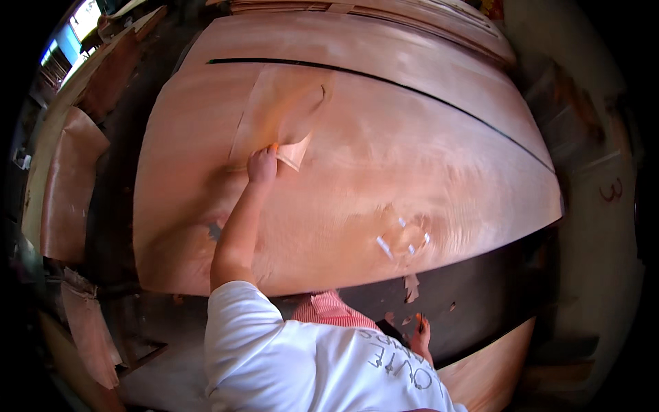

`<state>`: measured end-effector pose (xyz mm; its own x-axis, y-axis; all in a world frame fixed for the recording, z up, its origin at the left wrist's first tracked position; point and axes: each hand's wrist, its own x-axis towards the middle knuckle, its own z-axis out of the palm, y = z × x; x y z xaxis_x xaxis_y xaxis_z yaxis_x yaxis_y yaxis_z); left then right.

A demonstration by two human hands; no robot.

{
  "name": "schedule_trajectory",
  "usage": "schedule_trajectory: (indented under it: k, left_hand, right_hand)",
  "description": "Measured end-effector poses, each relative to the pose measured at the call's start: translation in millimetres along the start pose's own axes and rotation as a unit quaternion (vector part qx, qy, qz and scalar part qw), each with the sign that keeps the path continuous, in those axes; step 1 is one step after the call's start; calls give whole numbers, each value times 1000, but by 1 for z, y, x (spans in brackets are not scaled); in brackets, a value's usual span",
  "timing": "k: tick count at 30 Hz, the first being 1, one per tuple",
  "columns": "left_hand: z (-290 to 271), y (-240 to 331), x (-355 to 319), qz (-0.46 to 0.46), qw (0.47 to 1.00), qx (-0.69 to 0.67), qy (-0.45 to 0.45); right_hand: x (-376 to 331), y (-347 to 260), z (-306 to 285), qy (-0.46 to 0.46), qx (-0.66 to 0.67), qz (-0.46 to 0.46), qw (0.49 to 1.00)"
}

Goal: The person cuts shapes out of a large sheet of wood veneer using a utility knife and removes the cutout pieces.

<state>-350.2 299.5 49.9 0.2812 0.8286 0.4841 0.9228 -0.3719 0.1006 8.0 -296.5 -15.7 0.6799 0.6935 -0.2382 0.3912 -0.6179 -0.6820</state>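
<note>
A large reddish veneer sheet (439, 165) lies spread across the dark table (480, 295). My left hand (261, 165) reaches far out over it and pinches a small triangular veneer scrap (295, 152). The scrap sits at the lower edge of a paler veneer patch (281, 103) laid on the sheet. My right hand (420, 335) hangs low by the table's near edge with its fingers curled. Something thin and dark seems to stick up from it, too small to identify. A spot with short white tape strips (403, 239) lies near the sheet's front edge.
A second veneer sheet (357, 34) lies behind the first, with a dark gap (412, 88) between them. Small veneer scraps (412, 287) litter the table near my right hand. More veneer sheets (68, 185) hang at the left. A pale wall (597, 226) stands at the right.
</note>
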Motion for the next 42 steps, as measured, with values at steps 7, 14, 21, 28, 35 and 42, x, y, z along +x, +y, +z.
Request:
schedule_trajectory:
  k: [7, 14, 21, 28, 35, 42]
  left_hand:
    - [-185, -55, -76, -120, 976, -181, 14]
    - [-340, -207, -183, -262, 862, -430, 51]
    - [-347, -344, -294, -341, 891, -301, 12]
    - [-275, -448, -321, -293, 889, -349, -34]
    - [-214, -526, -276, -264, 906, -317, -96]
    - [-156, -547, -232, -300, 933, -117, -164]
  right_hand:
    - [-51, 33, 91, 12, -30, -144, 989]
    - [-137, 42, 152, -55, 17, -81, 995]
    - [-146, -46, 183, -184, 172, 92, 963]
    - [-124, -180, 257, -206, 232, 124, 942]
    - [-115, -322, 329, -238, 286, 134, 919]
    - [-89, -352, 369, -179, 284, 97, 937]
